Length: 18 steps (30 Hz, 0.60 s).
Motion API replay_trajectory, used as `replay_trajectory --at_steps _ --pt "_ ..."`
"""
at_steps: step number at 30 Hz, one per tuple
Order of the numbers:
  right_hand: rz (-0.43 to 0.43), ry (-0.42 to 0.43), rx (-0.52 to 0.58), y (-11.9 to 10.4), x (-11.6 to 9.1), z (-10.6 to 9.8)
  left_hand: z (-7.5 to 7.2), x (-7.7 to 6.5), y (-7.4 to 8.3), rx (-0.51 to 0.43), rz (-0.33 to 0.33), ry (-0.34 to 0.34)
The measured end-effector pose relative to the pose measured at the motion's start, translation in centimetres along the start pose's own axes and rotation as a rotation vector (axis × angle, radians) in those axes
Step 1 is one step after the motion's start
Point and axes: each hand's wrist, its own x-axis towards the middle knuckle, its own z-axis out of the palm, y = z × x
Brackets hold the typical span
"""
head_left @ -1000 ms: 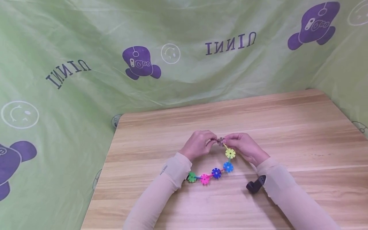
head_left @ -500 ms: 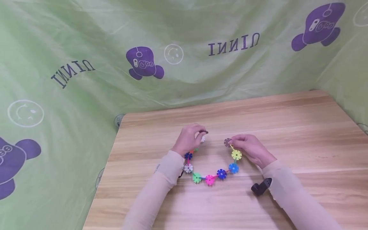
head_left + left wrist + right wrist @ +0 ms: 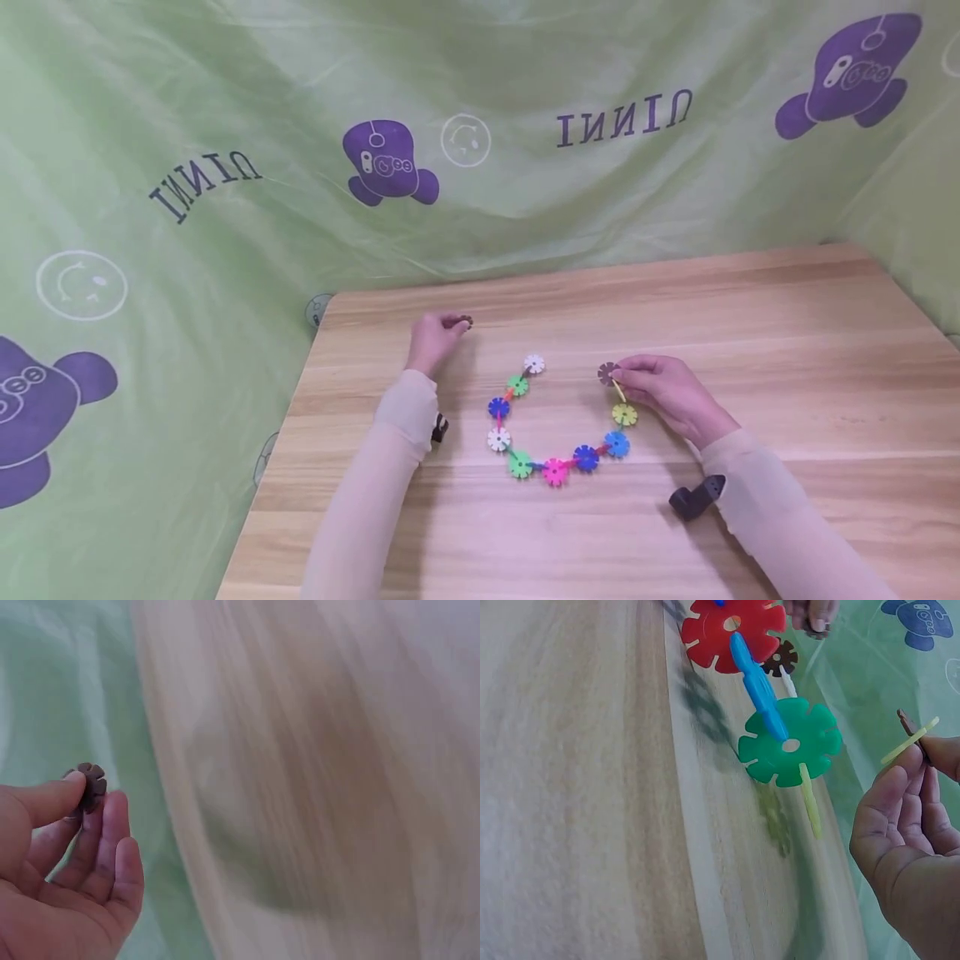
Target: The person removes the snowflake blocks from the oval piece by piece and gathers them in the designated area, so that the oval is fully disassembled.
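Note:
My left hand (image 3: 433,342) pinches a loose brown snowflake disc (image 3: 467,322) above the table's back left, apart from the chain. The left wrist view shows this brown disc (image 3: 91,786) between thumb and fingers. My right hand (image 3: 675,398) pinches another brown disc (image 3: 608,373) at the right end of a chain of slotted discs. A yellow disc set edge-on joins it to a yellow-green disc (image 3: 624,414). From there the chain curves in an open ring past a pink disc (image 3: 555,472) to a white disc (image 3: 534,363) at its left end.
The chain lies on a wood-grain table (image 3: 735,325). A green printed cloth (image 3: 285,83) hangs behind it and at the sides. Dark wrist cameras sit on both sleeves, with the right camera (image 3: 697,498) low over the tabletop.
From beside the right hand, my left hand has moved left, carrying its brown disc and uncovering the chain's left side. The right hand keeps its pinch, shifting slightly right in view.

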Motion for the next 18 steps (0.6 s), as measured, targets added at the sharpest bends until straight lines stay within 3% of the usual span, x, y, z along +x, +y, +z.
replay_trajectory --at_steps 3,9,18 --pt "0.0 -0.004 0.023 -0.1 -0.1 0.1 -0.6 1.0 -1.4 0.052 -0.035 0.016" --pt "-0.017 -0.01 0.002 0.2 0.1 0.0 -0.4 2.1 -3.6 0.136 -0.121 -0.011" --pt "-0.025 0.006 0.008 0.3 0.8 -0.5 0.0 2.9 -4.1 0.24 -0.114 0.03"
